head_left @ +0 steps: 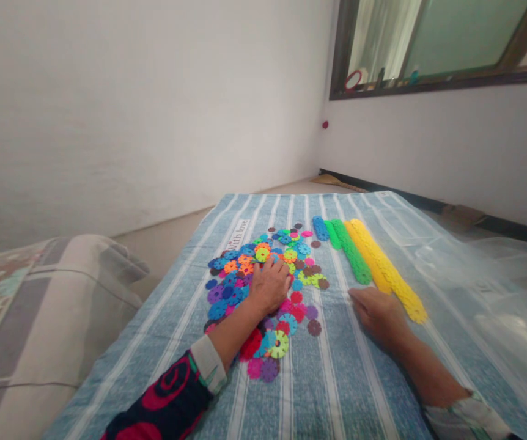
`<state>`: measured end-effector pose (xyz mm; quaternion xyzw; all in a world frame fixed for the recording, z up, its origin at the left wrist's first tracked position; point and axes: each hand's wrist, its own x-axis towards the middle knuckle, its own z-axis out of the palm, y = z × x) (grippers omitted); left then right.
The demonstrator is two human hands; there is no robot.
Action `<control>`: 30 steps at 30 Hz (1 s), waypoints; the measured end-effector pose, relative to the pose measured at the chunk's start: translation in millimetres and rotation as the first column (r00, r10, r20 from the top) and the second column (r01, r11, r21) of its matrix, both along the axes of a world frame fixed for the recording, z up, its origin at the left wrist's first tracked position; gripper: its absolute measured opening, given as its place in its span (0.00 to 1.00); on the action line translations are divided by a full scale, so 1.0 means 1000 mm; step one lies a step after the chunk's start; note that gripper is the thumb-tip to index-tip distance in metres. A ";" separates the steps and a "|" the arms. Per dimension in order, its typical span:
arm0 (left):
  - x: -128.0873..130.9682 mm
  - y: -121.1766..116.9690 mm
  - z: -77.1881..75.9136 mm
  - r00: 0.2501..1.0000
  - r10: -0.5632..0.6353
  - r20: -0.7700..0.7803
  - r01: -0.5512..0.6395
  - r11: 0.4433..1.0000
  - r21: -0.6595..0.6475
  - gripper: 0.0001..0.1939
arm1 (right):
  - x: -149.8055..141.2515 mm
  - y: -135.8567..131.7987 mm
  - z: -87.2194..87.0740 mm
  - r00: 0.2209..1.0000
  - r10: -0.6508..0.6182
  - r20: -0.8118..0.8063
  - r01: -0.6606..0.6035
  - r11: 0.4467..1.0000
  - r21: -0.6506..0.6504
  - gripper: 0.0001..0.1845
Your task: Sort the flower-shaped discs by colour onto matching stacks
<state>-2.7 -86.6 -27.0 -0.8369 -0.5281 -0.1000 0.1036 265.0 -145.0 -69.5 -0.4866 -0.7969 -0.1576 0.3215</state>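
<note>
A pile of flat, colourful plastic snowflake discs lies spread on a blue striped cloth. My left hand rests on top of the pile, fingers curled down among the discs; what they grip is hidden. To the right lie long rows of joined discs: a yellow row, a green row and a short blue row. My right hand lies on the cloth just left of the yellow row's near end, fingers loosely curled, nothing seen in it.
A clear plastic sheet or bag covers the right side of the cloth. A grey cushion sits at the left. White walls and a window stand behind, with bare floor beyond the cloth's far edge.
</note>
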 end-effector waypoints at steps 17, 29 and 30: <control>0.070 -0.004 -0.004 0.955 -0.296 -0.010 0.294 0.952 -0.079 0.12 | -0.001 -0.001 -0.001 1.000 -0.004 -0.025 0.003 1.000 -0.030 0.15; 0.042 0.039 -0.017 0.996 -0.015 -0.085 0.015 1.000 0.000 0.12 | -0.003 -0.001 0.000 0.999 -0.024 -0.033 0.022 0.998 -0.053 0.16; 0.037 0.041 -0.016 0.996 0.009 -0.084 -0.009 1.000 0.002 0.12 | -0.003 -0.001 0.000 0.999 -0.023 -0.034 0.021 0.998 -0.062 0.16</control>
